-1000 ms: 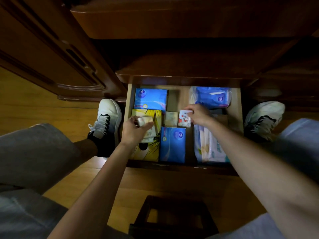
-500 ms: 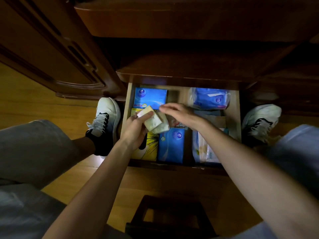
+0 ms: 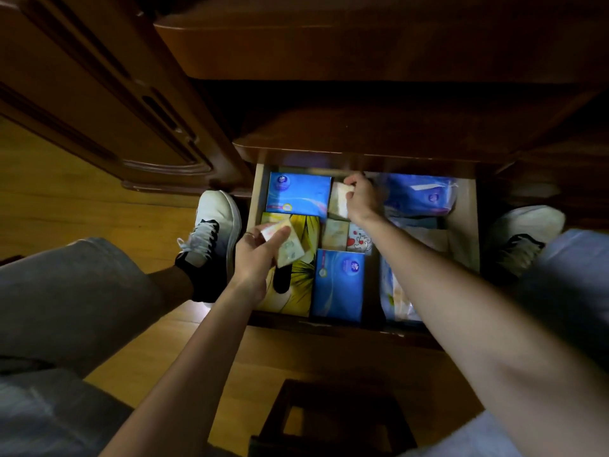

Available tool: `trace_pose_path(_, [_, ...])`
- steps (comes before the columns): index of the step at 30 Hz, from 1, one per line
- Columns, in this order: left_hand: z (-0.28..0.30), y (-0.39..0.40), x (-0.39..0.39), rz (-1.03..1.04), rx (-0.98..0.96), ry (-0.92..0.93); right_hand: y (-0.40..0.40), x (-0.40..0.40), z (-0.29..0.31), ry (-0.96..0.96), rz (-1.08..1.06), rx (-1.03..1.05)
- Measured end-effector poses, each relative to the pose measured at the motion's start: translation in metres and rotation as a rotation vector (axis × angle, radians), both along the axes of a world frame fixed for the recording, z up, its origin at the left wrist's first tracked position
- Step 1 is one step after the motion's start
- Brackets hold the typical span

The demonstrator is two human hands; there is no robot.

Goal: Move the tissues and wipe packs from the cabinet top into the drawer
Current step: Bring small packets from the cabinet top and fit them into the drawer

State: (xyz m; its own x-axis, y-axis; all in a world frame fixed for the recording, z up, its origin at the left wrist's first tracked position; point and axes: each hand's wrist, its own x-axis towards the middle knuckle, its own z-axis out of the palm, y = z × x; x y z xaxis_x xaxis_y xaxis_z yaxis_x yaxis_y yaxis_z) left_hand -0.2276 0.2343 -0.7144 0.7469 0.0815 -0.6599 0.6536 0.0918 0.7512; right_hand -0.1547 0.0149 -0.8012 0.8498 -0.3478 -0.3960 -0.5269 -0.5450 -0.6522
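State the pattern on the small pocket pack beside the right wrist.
Small pocket pack: white with red hearts, head view.

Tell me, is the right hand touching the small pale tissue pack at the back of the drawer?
Touching. The head view shows the right hand pinching the small pale tissue pack at its top edge.

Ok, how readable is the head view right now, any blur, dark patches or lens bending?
Head view: dim room, dark wooden cabinet nearly black; the open drawer is the brightest patch; right hand slightly motion-blurred on a small pale tissue pack; left hand sharper; wide-angle bending at the edges.
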Motion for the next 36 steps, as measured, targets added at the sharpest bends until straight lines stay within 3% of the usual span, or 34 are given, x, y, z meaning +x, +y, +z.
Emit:
trace_pose_path(3, [-0.007, 0.001, 0.0, 0.003, 0.02, -0.001, 0.012, 0.003, -0.015, 0.035, 0.065, -0.079])
trace_pose_path(7, [-0.01, -0.004, 0.007, -0.021, 0.052, 0.0, 0.006, -0.001, -0.023, -0.016, 0.268, -0.407])
trace_pose_path(11, [-0.01, -0.012, 0.011, -0.102, 0.057, -0.021, 0.001, -0.002, -0.008, 0.108, 0.322, -0.259])
trace_pose_path(14, [-0.009, -0.023, 0.016, 0.0, -0.014, -0.008, -0.001, -0.014, 0.019, -0.115, 0.208, -0.323])
trace_pose_path(16, [-0.008, -0.031, 0.018, 0.043, -0.042, -0.009, -0.001, -0.024, 0.038, -0.172, 0.188, -0.052])
trace_pose_path(18, [-0.008, -0.041, 0.019, 0.019, -0.068, -0.004, 0.002, -0.036, 0.058, -0.006, 0.242, 0.445])
trace_pose_path(19, [-0.007, -0.046, 0.019, -0.014, -0.076, -0.013, 0.003, -0.042, 0.063, 0.065, 0.285, 0.586])
trace_pose_path(21, [-0.006, -0.055, 0.017, -0.104, -0.084, -0.056, 0.002, -0.051, 0.06, 0.077, 0.268, 0.654])
trace_pose_path(25, [-0.003, -0.064, 0.009, -0.256, 0.086, -0.203, -0.009, -0.048, 0.046, 0.013, -0.105, 0.412])
trace_pose_path(27, [-0.003, -0.055, 0.008, -0.275, 0.188, -0.268, -0.019, -0.043, 0.035, 0.013, -0.182, 0.209])
trace_pose_path(31, [-0.005, -0.031, 0.006, -0.229, 0.304, -0.258, -0.018, -0.029, 0.018, 0.042, -0.229, -0.088])
trace_pose_path(36, [-0.01, -0.019, 0.005, -0.248, 0.355, -0.25, -0.01, -0.03, 0.011, 0.04, -0.028, -0.498])
